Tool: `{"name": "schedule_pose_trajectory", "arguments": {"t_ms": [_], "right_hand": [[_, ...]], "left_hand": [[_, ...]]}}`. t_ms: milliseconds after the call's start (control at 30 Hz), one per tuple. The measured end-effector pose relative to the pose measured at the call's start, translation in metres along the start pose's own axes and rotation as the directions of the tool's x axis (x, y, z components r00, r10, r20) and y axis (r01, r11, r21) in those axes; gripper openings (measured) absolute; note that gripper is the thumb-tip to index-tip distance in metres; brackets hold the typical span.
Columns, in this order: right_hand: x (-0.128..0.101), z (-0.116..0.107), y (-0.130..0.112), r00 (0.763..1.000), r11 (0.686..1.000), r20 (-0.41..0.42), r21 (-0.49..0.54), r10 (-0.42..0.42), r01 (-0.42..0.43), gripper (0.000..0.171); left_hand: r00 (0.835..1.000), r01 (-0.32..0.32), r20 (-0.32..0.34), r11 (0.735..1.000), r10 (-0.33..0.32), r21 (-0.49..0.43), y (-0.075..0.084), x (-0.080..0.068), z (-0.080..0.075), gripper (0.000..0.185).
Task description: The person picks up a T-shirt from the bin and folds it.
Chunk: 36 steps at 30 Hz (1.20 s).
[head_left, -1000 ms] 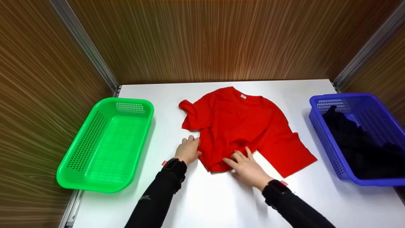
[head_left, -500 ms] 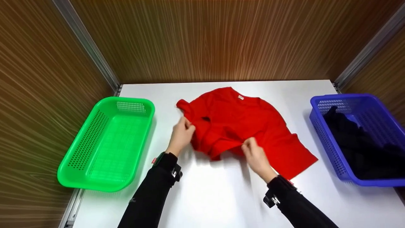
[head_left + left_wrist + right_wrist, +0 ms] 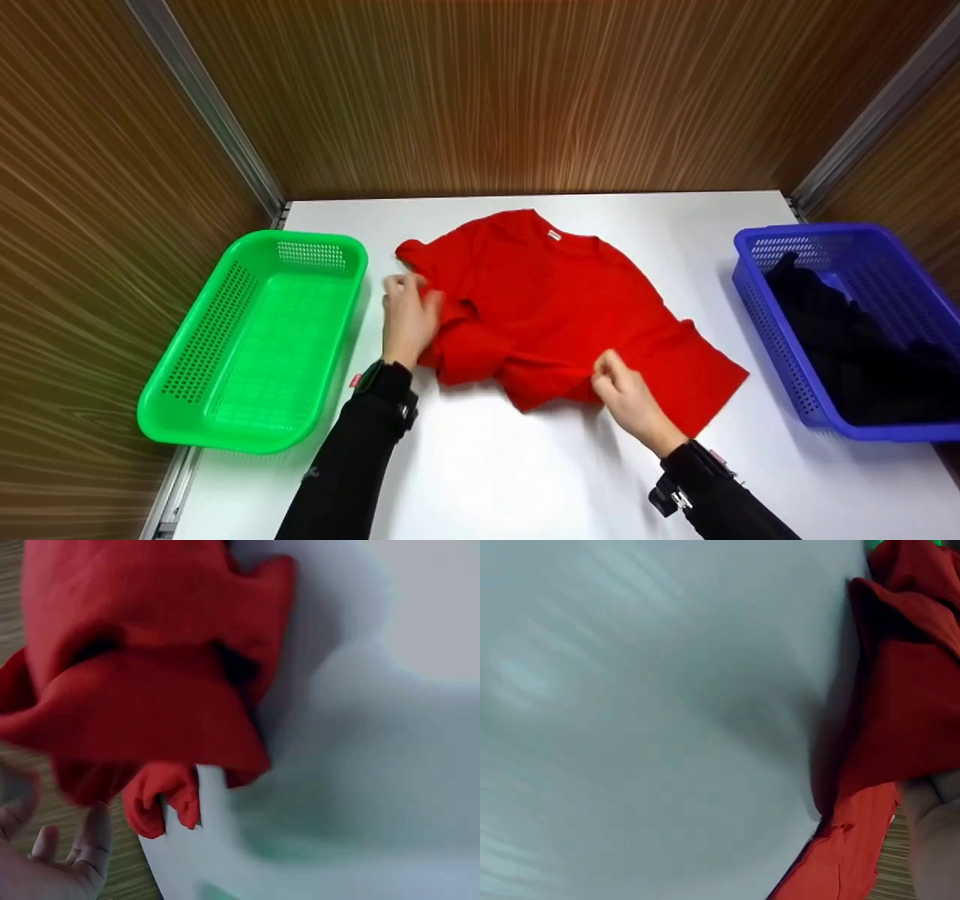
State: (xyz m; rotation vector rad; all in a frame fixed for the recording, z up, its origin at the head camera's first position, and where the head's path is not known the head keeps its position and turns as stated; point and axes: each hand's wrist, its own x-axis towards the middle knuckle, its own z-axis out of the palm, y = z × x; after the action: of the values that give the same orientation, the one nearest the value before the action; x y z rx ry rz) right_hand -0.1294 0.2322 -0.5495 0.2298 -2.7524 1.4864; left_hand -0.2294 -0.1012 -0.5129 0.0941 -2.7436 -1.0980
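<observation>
A red short-sleeved shirt (image 3: 540,300) lies on the white table, collar and label at the far side, its lower left part bunched in loose folds. My left hand (image 3: 409,315) is over its left edge beside the sleeve. In the left wrist view that hand's fingers (image 3: 91,847) stand spread, apart from the lifted fabric (image 3: 150,705). At the lower hem, my right hand (image 3: 626,394) pinches the cloth between thumb and curled fingers. The right wrist view shows the hem fabric (image 3: 907,712) running into that hand (image 3: 934,832), part of which is out of frame.
To the left stands a green perforated basket (image 3: 341,360) with nothing visible in it. A purple basket (image 3: 780,337) on the right holds dark cloth (image 3: 847,345). Wood-grain panels (image 3: 525,97) wall the table's back and sides.
Both hands took up the lower shirt edge and lifted it. The shirt has shifted left and the hem spread wider. My left hand has moved left and its fingers have loosened.
</observation>
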Motion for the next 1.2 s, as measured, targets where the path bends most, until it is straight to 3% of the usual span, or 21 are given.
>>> {"name": "schedule_pose_trajectory", "arguments": {"t_ms": [67, 167, 200, 267, 333, 400, 433, 467, 500, 567, 600, 667, 733, 800, 833, 900, 967, 1000, 1100, 1133, 1200], "right_hand": [[-0.002, 0.002, 0.004, 0.996, 0.998, 0.087, -0.044, -0.037, 0.041, 0.017], [-0.004, 0.005, 0.008, 0.972, 0.992, 0.224, -0.089, -0.065, 0.087, 0.016], [-0.005, 0.006, 0.009, 0.962, 0.99, 0.262, -0.102, -0.071, 0.101, 0.016], [-0.005, 0.007, 0.009, 0.941, 0.984, 0.329, -0.127, -0.077, 0.125, 0.016], [-0.006, 0.008, 0.008, 0.922, 0.974, 0.38, -0.171, -0.076, 0.151, 0.016], [-0.007, 0.008, 0.007, 0.908, 0.956, 0.41, -0.223, -0.085, 0.191, 0.012], [-0.007, 0.008, 0.006, 0.903, 0.947, 0.421, -0.249, -0.085, 0.205, 0.01], [-0.007, 0.008, 0.005, 0.899, 0.937, 0.429, -0.273, -0.085, 0.219, 0.012], [-0.008, 0.007, 0.005, 0.896, 0.924, 0.434, -0.297, -0.095, 0.242, 0.018], [-0.009, 0.006, 0.006, 0.888, 0.9, 0.443, -0.33, -0.12, 0.286, 0.032], [-0.01, 0.005, 0.006, 0.885, 0.891, 0.448, -0.341, -0.127, 0.301, 0.036], [-0.012, 0.001, 0.005, 0.876, 0.869, 0.459, -0.36, -0.15, 0.338, 0.039], [-0.012, -0.005, 0.005, 0.863, 0.851, 0.476, -0.372, -0.167, 0.37, 0.035], [-0.009, -0.011, 0.003, 0.848, 0.849, 0.503, -0.364, -0.166, 0.382, 0.03], [-0.007, -0.013, 0.003, 0.839, 0.855, 0.518, -0.351, -0.163, 0.382, 0.029], [-0.002, -0.017, 0.002, 0.829, 0.868, 0.53, -0.314, -0.176, 0.385, 0.027], [0.005, -0.019, 0.003, 0.842, 0.865, 0.489, -0.296, -0.226, 0.404, 0.022], [0.008, -0.019, 0.004, 0.853, 0.853, 0.453, -0.304, -0.261, 0.423, 0.021], [0.017, -0.018, 0.013, 0.87, 0.786, 0.343, -0.395, -0.353, 0.475, 0.029], [0.019, -0.018, 0.016, 0.876, 0.764, 0.327, -0.439, -0.355, 0.473, 0.036], [0.022, -0.019, 0.023, 0.894, 0.74, 0.338, -0.511, -0.295, 0.437, 0.051]], "left_hand": [[0.988, -0.089, 0.135, 0.992, 0.077, 0.091, -0.005, -0.009, 0.003, 0.051], [0.936, -0.274, 0.29, 0.929, 0.199, 0.247, -0.01, -0.023, 0.007, 0.059], [0.927, -0.32, 0.294, 0.898, 0.231, 0.303, -0.012, -0.026, 0.008, 0.053], [0.935, -0.34, 0.239, 0.857, 0.263, 0.387, -0.014, -0.029, 0.009, 0.035], [0.966, -0.259, 0.117, 0.893, 0.232, 0.367, -0.015, -0.027, 0.005, 0.019], [0.995, -0.102, 0.017, 0.973, 0.101, 0.208, -0.013, -0.018, -0.003, 0.015], [1.0, -0.019, -0.02, 0.995, 0.021, 0.1, -0.011, -0.012, -0.01, 0.016], [0.997, 0.063, -0.05, 0.998, -0.064, -0.026, -0.01, -0.007, -0.016, 0.018], [0.986, 0.138, -0.065, 0.976, -0.151, -0.167, -0.008, -0.001, -0.023, 0.021], [0.955, 0.249, -0.06, 0.894, -0.291, -0.373, -0.006, 0.009, -0.036, 0.027], [0.943, 0.276, -0.06, 0.869, -0.327, -0.41, -0.006, 0.013, -0.042, 0.029], [0.935, 0.298, -0.06, 0.864, -0.351, -0.405, -0.005, 0.017, -0.05, 0.029], [0.942, 0.3, -0.062, 0.91, -0.33, -0.286, -0.003, 0.018, -0.055, 0.03], [0.958, 0.27, -0.075, 0.959, -0.276, -0.081, -0.001, 0.017, -0.056, 0.032], [0.967, 0.245, -0.074, 0.969, -0.243, 0.025, -0.001, 0.015, -0.055, 0.033], [0.985, 0.168, -0.073, 0.958, -0.155, 0.23, -0.002, 0.009, -0.048, 0.036], [0.998, 0.047, -0.061, 0.91, -0.025, 0.411, -0.004, 0.003, -0.038, 0.04], [0.998, -0.024, -0.046, 0.872, 0.053, 0.489, -0.004, -0.002, -0.031, 0.043], [0.964, -0.242, 0.072, 0.742, 0.254, 0.625, -0.002, -0.019, -0.011, 0.04], [0.95, -0.301, 0.133, 0.716, 0.283, 0.63, -0.001, -0.026, -0.005, 0.036], [0.927, -0.372, 0.275, 0.717, 0.255, 0.589, 0.004, -0.041, 0.006, 0.034]]}}
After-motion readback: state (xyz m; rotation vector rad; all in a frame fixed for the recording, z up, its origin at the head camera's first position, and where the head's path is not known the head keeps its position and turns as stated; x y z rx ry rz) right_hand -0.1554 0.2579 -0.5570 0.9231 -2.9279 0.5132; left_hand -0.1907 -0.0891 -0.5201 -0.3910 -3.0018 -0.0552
